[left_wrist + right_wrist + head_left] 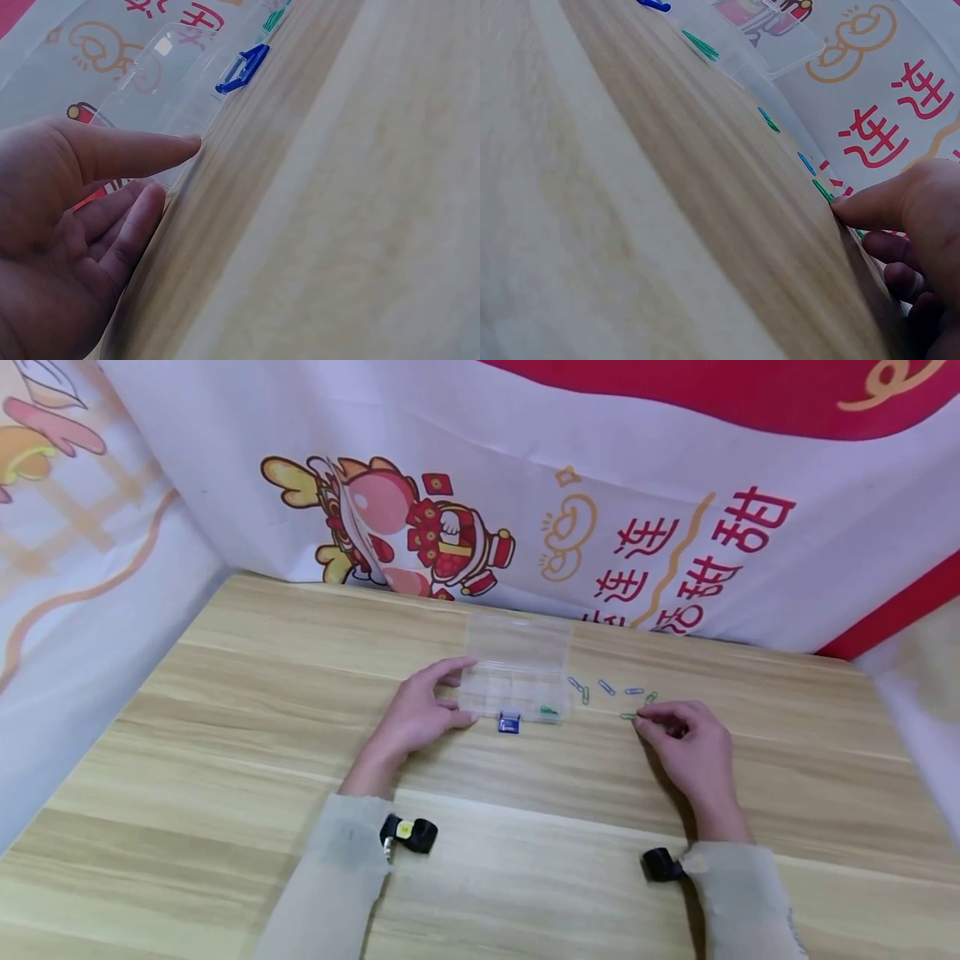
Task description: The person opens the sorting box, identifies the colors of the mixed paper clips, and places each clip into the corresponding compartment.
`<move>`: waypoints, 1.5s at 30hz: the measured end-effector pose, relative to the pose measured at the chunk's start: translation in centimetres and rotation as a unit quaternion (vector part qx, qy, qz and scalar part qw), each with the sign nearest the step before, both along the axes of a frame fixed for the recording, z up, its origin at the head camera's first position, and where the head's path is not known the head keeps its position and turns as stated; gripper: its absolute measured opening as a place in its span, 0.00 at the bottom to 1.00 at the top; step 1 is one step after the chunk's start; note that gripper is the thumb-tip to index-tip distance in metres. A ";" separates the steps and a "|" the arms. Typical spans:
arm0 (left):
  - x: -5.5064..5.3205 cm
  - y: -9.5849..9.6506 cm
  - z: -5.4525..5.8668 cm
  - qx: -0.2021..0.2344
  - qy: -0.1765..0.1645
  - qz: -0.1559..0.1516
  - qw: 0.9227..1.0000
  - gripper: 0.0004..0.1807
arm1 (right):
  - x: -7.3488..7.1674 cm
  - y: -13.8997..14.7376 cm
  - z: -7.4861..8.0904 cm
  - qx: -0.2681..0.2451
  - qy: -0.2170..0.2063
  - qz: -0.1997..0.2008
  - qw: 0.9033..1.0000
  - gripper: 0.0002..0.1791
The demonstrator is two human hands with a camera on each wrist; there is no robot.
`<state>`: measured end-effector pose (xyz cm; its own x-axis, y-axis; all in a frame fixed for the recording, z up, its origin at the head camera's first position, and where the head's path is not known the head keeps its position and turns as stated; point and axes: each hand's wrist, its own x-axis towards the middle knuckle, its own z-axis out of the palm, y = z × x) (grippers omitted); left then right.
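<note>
A clear plastic compartment box lies on the table with its lid raised and its blue latch hanging at the front. My left hand holds the box by its left end, thumb at the front corner and fingers toward the back. Green paper clips lie in the front right compartment. To the right of the box, my right hand pinches a green paper clip between thumb and index finger, at the table surface. Its other fingers are curled underneath.
Between box and right hand lie several loose clips, among them a blue paper clip and a green one. A printed white cloth hangs behind the wooden table. Black cameras sit at both wrists.
</note>
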<state>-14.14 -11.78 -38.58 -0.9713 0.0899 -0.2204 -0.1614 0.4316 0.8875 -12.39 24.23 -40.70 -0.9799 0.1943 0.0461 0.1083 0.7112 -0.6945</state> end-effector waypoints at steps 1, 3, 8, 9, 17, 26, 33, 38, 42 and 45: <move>0.0 0.0 0.0 0.000 -0.001 0.002 1.000 0.47 | -0.1 0.0 0.0 -0.001 0.001 0.000 1.000 0.11; 0.0 -0.1 0.1 0.003 -0.003 0.003 1.000 0.47 | -0.2 -0.1 0.0 -0.001 0.003 -0.002 1.000 0.11; 0.0 -0.1 0.2 0.009 -0.011 0.007 1.000 0.46 | -0.4 -0.2 0.2 0.000 -0.010 -0.008 1.000 0.12; 0.0 -0.1 0.3 0.010 -0.011 0.007 1.000 0.46 | -0.4 -0.2 0.3 0.002 -0.014 -0.009 1.000 0.13; 0.1 0.0 0.5 0.012 -0.011 0.010 1.000 0.46 | -0.5 -0.5 0.3 0.011 -0.012 -0.006 1.000 0.12; -0.1 0.1 0.3 0.011 -0.013 0.014 1.000 0.46 | -0.4 -0.7 0.5 0.012 -0.007 -0.008 1.000 0.11; -0.1 0.2 0.2 0.009 -0.016 0.015 1.000 0.46 | -0.4 -0.8 0.6 0.012 -0.018 -0.007 1.000 0.11; 0.0 0.2 0.2 0.013 -0.013 0.015 1.000 0.46 | -0.4 -0.7 0.4 0.013 -0.020 -0.005 1.000 0.11; 0.0 0.2 0.1 0.013 -0.014 0.015 1.000 0.46 | -0.4 -0.7 0.4 0.013 -0.024 -0.003 1.000 0.11; 0.0 0.2 0.1 0.014 -0.012 0.015 1.000 0.46 | -0.4 -0.7 0.4 0.012 -0.025 -0.001 1.000 0.11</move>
